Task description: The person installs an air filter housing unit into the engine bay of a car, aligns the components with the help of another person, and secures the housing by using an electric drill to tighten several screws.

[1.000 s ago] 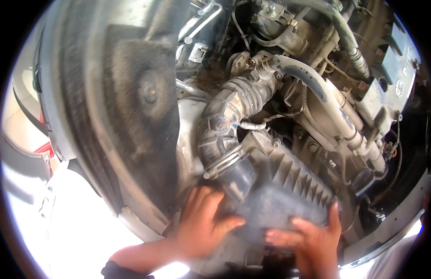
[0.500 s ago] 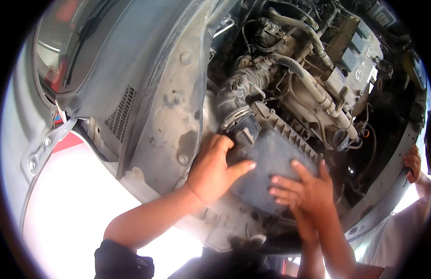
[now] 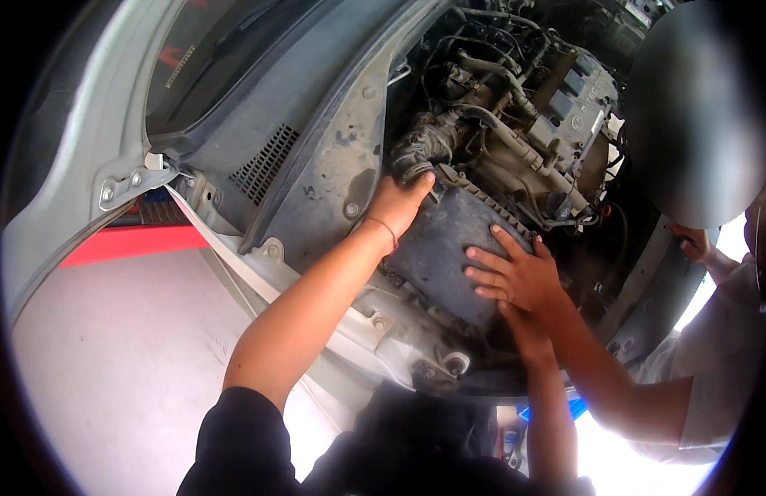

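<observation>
In the engine bay, the left hand [image 3: 397, 205] grips the ribbed hose [image 3: 420, 149]; the right hand [image 3: 515, 277] lies flat, open, on the dark airbox [image 3: 441, 240].

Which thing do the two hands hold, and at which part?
The left hand grips the black air box at its upper corner, by the ribbed hose. The right hand lies flat on its lid, not gripping.

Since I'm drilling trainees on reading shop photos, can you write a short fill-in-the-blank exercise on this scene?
1. The left hand grips the ribbed ____ hose where it meets the air filter box.
2. The right hand lies ____ on the box lid, fingers spread.
3. A thin red ____ circles the left wrist.
4. A co-worker's hand rests at the bay's ____ edge.

Missing words: intake; flat; band; right
</observation>
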